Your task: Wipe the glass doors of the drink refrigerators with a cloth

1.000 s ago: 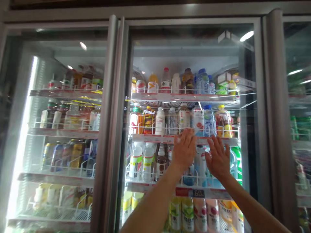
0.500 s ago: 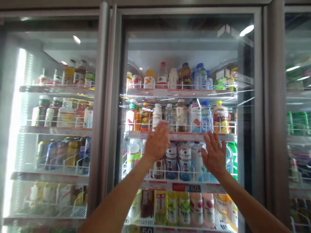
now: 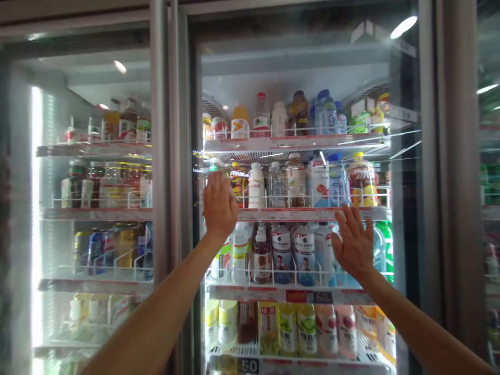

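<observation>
My left hand [image 3: 221,204] is raised with its fingers stretched upward and lies flat at the glass door [image 3: 289,67], over the left end of the second shelf. Blur smears its fingertips, and I cannot make out whether anything thin lies under the palm. Farther right, my right hand [image 3: 355,244] is spread flat at the same glass, with nothing visible in it. Behind the glass, the left hand partly hides a green-capped bottle [image 3: 214,165]. A blue-capped bottle [image 3: 337,179] stands just above the right fingertips.
Shelves of bottled drinks fill the cooler, with a price strip [image 3: 273,214] along the second shelf. A metal door frame [image 3: 160,130] stands left, beside another glass-fronted cooler holding cans [image 3: 96,250]. A frame post [image 3: 455,182] rises at right. Ceiling lights [image 3: 403,27] reflect in the glass.
My left hand has swept left across the glass, from before the white bottle to the left end of the shelf. My right hand stays spread in nearly the same place. The view has shifted slightly.
</observation>
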### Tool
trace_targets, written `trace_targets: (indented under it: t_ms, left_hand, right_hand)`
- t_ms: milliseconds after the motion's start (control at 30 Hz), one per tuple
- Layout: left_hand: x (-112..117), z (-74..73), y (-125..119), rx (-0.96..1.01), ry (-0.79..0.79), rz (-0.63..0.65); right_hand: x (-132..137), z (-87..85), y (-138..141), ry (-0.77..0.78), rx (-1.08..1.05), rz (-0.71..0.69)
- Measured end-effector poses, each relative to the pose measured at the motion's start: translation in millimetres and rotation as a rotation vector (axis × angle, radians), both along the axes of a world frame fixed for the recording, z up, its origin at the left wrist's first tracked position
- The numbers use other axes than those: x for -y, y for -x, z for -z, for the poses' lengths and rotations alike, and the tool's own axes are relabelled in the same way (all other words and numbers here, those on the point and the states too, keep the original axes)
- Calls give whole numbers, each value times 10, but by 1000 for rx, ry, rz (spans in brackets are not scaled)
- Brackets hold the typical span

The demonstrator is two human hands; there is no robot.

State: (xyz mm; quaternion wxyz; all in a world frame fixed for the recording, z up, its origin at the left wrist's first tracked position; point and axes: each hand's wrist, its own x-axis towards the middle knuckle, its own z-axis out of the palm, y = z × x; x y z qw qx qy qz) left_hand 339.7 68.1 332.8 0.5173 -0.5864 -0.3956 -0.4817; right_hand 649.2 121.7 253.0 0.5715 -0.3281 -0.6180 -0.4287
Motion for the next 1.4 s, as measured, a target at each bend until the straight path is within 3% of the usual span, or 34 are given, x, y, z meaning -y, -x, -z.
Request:
trace_targets:
  t_ms: [100, 167, 300, 333, 367, 467, 500, 533, 633, 667, 733, 833, 867, 900, 1000, 1033, 1067, 1167, 1233, 1333, 1400]
  left_hand:
    - [-7, 93, -30, -537, 119, 69]
    - [-26, 85, -72, -678, 158, 58]
    - [-80, -98, -162, -59, 14, -29]
    - [-93, -118, -209, -37, 11, -29]
    - [-105, -121, -268, -135, 37, -15]
    - [-136, -132, -463, -711, 162, 58]
    - [-148, -172, -522, -764, 169, 67]
    - [-162, -234, -576, -701, 151, 65]
    - [-204, -451, -748, -176, 39, 30]
    - [-216, -493, -821, -107, 27, 21]
    - [-232, -504, -992, -314, 80, 13]
    - [-250, -480, -1256, -909, 211, 27]
    - [-260, -499, -1334, -945, 218, 29]
    - [-274, -532, -1408, -866, 203, 27]
    - [-326, -600, -1636, -375, 116, 15]
    - [-340, -576, -1719, -331, 113, 17]
    - [-350, -526, -1806, -390, 129, 22]
    - [-361, -349, -2054, -901, 198, 59]
    - [-373, -365, -2192, -1012, 194, 89]
    - [-414, -566, -2386, -615, 155, 111]
    - [-443, -579, -2529, -423, 147, 117]
  right_hand:
    - [-2, 2, 7, 4, -8, -12]
    - [-6, 4, 8, 3, -8, -19]
    - [-9, 8, -11, -8, 18, 3]
    - [-5, 4, -27, -6, 33, 15]
    - [0, -3, -49, 0, 54, 28]
    - [26, -61, -157, 11, 113, 65]
    - [37, -93, -205, 6, 121, 75]
    - [49, -129, -256, -5, 117, 82]
    - [90, -235, -413, -34, 75, 98]
    - [103, -260, -464, -37, 69, 102]
    - [127, -286, -564, -29, 82, 112]
    - [144, -281, -730, -7, 116, 121]
    - [143, -274, -792, 2, 113, 125]
    - [140, -268, -854, 7, 104, 129]
    - [123, -248, -1036, 8, 70, 144]
    - [117, -240, -1090, 7, 68, 150]
    - [112, -232, -1141, 7, 72, 159]
    - [108, -214, -1280, 11, 93, 191]
    - [114, -214, -1363, 8, 86, 210]
    - [136, -221, -1466, -7, 52, 217]
    - [157, -213, -1519, -12, 39, 211]
